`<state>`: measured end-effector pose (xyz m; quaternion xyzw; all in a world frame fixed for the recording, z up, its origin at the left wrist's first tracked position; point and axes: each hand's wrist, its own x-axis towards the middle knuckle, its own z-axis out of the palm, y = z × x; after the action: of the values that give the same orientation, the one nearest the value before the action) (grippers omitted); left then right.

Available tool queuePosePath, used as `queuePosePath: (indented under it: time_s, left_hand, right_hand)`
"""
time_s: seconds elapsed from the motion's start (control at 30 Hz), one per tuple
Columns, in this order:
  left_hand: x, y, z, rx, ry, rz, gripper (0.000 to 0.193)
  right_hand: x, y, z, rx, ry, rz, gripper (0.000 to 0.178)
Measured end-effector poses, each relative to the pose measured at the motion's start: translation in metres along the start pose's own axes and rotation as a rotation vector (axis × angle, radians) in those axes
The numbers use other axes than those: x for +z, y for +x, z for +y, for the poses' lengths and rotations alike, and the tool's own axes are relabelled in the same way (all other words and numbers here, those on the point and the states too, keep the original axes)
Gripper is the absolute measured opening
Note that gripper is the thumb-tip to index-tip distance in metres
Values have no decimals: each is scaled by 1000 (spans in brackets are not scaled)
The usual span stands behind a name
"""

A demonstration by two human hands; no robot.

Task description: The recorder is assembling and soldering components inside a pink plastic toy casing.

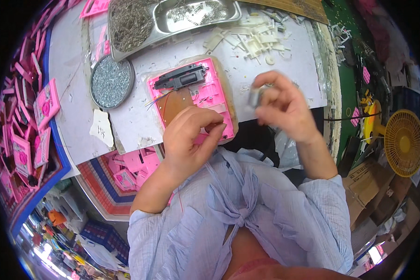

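A pink plastic case (213,87) lies open on the table in front of me, on a pale pad (232,100). Inside it sit a black plastic mechanism (182,78), a brown board (175,106) and thin coloured wires. My left hand (189,137) rests over the near edge of the case, thumb and forefinger drawn together. Whatever those fingers pinch, if anything, is too small or hidden. To the right of the case, above the table, my right hand (284,107) is closed around a small silvery cylinder (254,98); it is slightly blurred.
Left of the case stands a round dish of small screws (110,81). Behind it is a metal tray (161,30) with small metal parts; white plastic pieces (259,39) lie scattered to its right. Pink cases (46,103) fill a bin at far left. A yellow fan (403,143) stands right.
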<state>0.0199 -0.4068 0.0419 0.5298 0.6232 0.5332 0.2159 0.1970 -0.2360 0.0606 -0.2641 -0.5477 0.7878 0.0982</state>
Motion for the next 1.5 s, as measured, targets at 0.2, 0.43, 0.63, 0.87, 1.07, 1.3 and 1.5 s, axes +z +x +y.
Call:
queuePosePath:
  time_s: [0.2, 0.43, 0.63, 0.87, 1.07, 1.3, 1.5]
  left_hand:
    - [-2, -6, 3, 56, 48, 91, 34]
    - [-1, -14, -4, -4, -58, 123, 34]
    - [4, -20, -6, -153, -247, 176, 32]
    - [-12, -9, -6, 189, 134, 114, 29]
    - [-11, -17, -7, -35, -136, 115, 26]
    - [-13, -20, -8, 49, 27, 97, 24]
    - [-18, -19, -11, 84, 102, 50, 23]
  right_hand:
    - [26, 14, 10, 136, 317, -226, 46]
    - [31, 23, 11, 159, 248, -264, 46]
    - [30, 15, 12, -96, -319, -200, 46]
    - [24, 29, -4, -789, -904, -208, 35]
    - [30, 24, 1, -969, -937, -197, 35]
    - [32, 28, 9, -1098, -916, -192, 26]
    - [30, 29, 11, -1007, -888, -233, 27]
